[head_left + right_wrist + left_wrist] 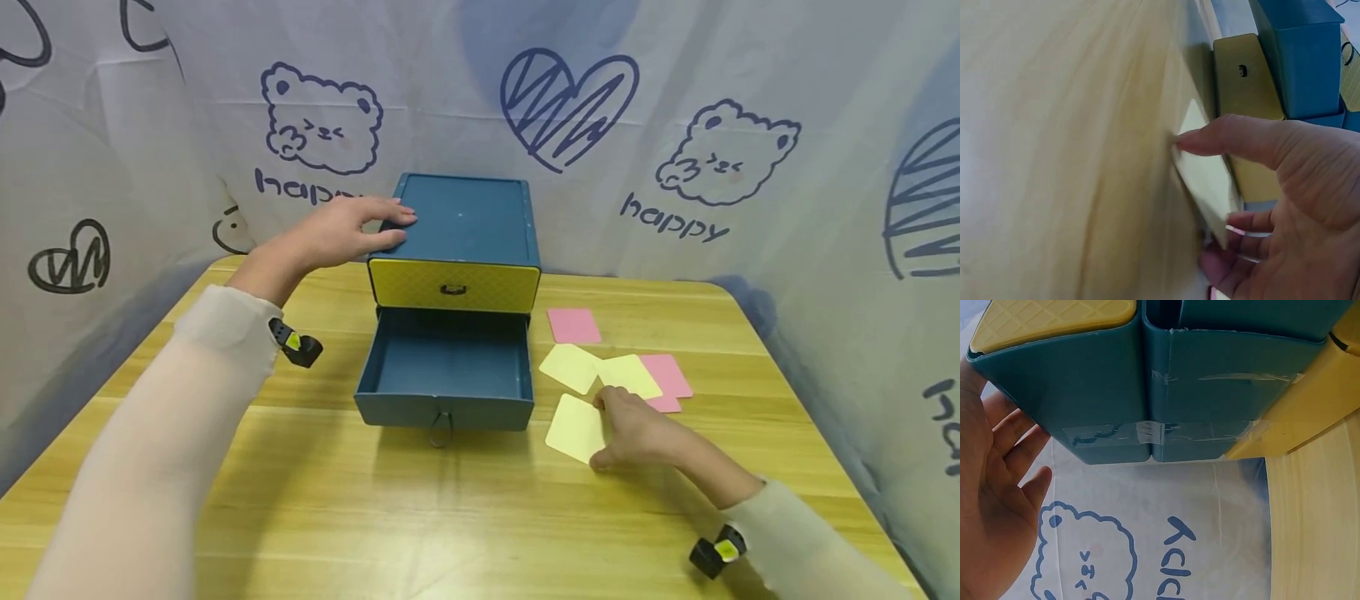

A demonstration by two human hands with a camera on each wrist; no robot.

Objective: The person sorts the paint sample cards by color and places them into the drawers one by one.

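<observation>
My left hand [341, 232] rests on the left edge of a blue drawer box [465, 217], its fingers on the top; in the left wrist view the fingers [1019, 434] lie against the box's side. The lower drawer [444, 410] is pulled out, and the upper yellow drawer [414, 285] is closed. To the right, my right hand [637, 429] pinches a yellow sticky note [576, 427] by its edges. Seen from the right wrist, that note [1200, 169] stands tilted between thumb and fingers. Two more yellow notes [570, 367] lie just beyond the hand.
One pink note [573, 325] lies beside the box, and other pink notes [670, 375] lie partly under a yellow one. The wooden table [300, 500] meets a printed curtain [450, 125] behind and at both sides. Clear tape [1204, 428] runs along the box's side.
</observation>
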